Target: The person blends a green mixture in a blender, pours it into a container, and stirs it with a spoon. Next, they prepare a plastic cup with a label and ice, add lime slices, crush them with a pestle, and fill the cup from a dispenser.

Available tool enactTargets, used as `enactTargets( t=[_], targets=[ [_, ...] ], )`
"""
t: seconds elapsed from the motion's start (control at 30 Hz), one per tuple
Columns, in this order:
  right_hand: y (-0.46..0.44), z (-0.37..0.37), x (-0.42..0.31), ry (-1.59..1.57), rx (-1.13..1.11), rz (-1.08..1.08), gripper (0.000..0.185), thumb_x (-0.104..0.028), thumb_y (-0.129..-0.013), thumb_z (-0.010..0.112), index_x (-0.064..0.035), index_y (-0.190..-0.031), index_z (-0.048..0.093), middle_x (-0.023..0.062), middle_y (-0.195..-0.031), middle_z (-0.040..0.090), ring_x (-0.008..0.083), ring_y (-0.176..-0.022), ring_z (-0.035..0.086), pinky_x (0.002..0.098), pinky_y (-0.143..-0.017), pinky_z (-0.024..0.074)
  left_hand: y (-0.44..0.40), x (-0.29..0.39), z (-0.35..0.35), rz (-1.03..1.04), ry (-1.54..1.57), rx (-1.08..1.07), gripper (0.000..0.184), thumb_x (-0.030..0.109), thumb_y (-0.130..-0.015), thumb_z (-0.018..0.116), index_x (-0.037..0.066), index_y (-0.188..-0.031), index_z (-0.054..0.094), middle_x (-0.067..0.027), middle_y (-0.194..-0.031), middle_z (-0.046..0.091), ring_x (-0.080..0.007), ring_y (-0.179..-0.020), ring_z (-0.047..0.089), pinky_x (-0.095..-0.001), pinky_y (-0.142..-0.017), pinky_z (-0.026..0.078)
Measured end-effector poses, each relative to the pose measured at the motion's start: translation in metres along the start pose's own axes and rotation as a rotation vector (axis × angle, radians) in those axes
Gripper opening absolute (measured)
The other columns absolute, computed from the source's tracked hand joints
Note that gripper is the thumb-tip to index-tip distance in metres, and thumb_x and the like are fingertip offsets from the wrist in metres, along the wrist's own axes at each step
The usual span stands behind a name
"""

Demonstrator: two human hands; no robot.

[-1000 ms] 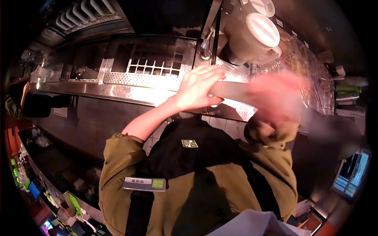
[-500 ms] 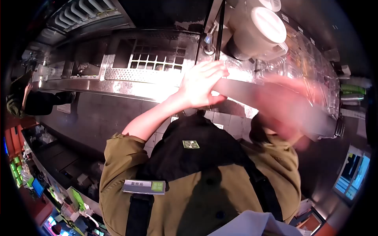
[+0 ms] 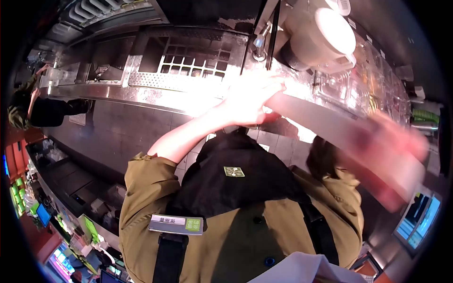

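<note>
A long, pale, translucent sleeve-like thing (image 3: 325, 120) slants from the middle of the view down to the right. Its exact kind is blurred. My left hand (image 3: 250, 99), washed out by bright light, is closed on its narrow left end above the counter's front edge. Toward the far right end, my right hand (image 3: 396, 146) is around it, strongly smeared by motion, with fingers on the upper side. A white lidded pitcher (image 3: 316, 42) stands on the counter just beyond my hands.
Clear plastic containers (image 3: 337, 85) line the counter behind the sleeve. A metal tap (image 3: 259, 47) rises left of the pitcher. Further left are a sink grid (image 3: 193, 66) and the steel counter edge (image 3: 113, 92). Another person (image 3: 47, 111) stands at the far left.
My right hand and the right end of the translucent sleeve have moved right and downward, so more of the sleeve shows. My left hand keeps its end and has shifted slightly right.
</note>
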State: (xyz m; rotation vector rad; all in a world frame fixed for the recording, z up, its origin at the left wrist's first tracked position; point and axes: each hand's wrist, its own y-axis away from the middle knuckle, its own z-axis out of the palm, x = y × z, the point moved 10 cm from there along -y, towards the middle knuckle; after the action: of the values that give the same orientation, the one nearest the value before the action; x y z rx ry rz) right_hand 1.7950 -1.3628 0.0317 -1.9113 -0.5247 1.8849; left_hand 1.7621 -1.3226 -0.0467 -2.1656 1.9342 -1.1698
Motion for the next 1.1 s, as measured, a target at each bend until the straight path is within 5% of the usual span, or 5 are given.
enactTargets(
  t=[0.17, 0.27, 0.4, 0.63, 1.1],
  targets=[
    [0.005, 0.007, -0.007, 0.284, -0.022, -0.016, 0.037, -0.031, -0.074, 0.062, -0.0068, -0.095, 0.043, 0.0036, -0.079, 0.048, 0.0179, -0.072, 0.047, 0.0291, -0.065, 0.0410, -0.001, 0.003, -0.007, -0.050, 0.051, -0.047, 0.051, 0.025, -0.065, 0.067, 0.004, -0.109, 0.050, -0.0113, -0.109, 0.052, -0.0253, -0.106, 0.048, -0.0370, -0.090, 0.039],
    [0.011, 0.007, -0.042, 0.769, -0.509, -0.263, 0.032, -0.029, -0.077, 0.058, -0.0062, -0.096, 0.048, 0.0053, -0.076, 0.052, 0.0190, -0.066, 0.049, 0.0291, -0.060, 0.0432, -0.002, 0.003, -0.009, -0.063, 0.073, -0.017, 0.049, 0.024, -0.067, 0.065, 0.006, -0.110, 0.051, -0.0120, -0.110, 0.052, -0.0254, -0.105, 0.049, -0.0369, -0.092, 0.038],
    [-0.002, -0.005, -0.044, -0.105, -0.576, -0.436, 0.038, -0.029, -0.077, 0.060, -0.0031, -0.101, 0.047, 0.0049, -0.080, 0.055, 0.0152, -0.060, 0.048, 0.0250, -0.053, 0.0437, 0.004, 0.000, -0.012, -0.111, 0.103, 0.024, 0.045, 0.023, -0.066, 0.066, 0.007, -0.107, 0.055, -0.0116, -0.112, 0.052, -0.0261, -0.106, 0.048, -0.0370, -0.092, 0.038],
    [0.033, -0.036, 0.038, -0.012, 0.193, 0.094, 0.041, -0.026, -0.069, 0.069, -0.0014, -0.094, 0.049, 0.0092, -0.075, 0.054, 0.0200, -0.067, 0.052, 0.0337, -0.060, 0.0434, 0.004, -0.009, 0.000, -0.105, 0.087, 0.064, 0.045, 0.018, -0.062, 0.068, 0.006, -0.104, 0.055, -0.0083, -0.113, 0.052, -0.0239, -0.110, 0.045, -0.0347, -0.090, 0.040],
    [0.033, -0.052, -0.003, -1.179, 0.155, 0.846, 0.017, -0.022, -0.086, 0.045, -0.0067, -0.084, 0.053, 0.0031, -0.073, 0.053, 0.0168, -0.064, 0.052, 0.0237, -0.059, 0.0450, -0.003, -0.016, 0.012, -0.160, 0.057, -0.087, 0.046, 0.026, -0.056, 0.071, 0.011, -0.095, 0.053, -0.0065, -0.094, 0.055, -0.0253, -0.093, 0.051, -0.0375, -0.079, 0.042]
  ],
)
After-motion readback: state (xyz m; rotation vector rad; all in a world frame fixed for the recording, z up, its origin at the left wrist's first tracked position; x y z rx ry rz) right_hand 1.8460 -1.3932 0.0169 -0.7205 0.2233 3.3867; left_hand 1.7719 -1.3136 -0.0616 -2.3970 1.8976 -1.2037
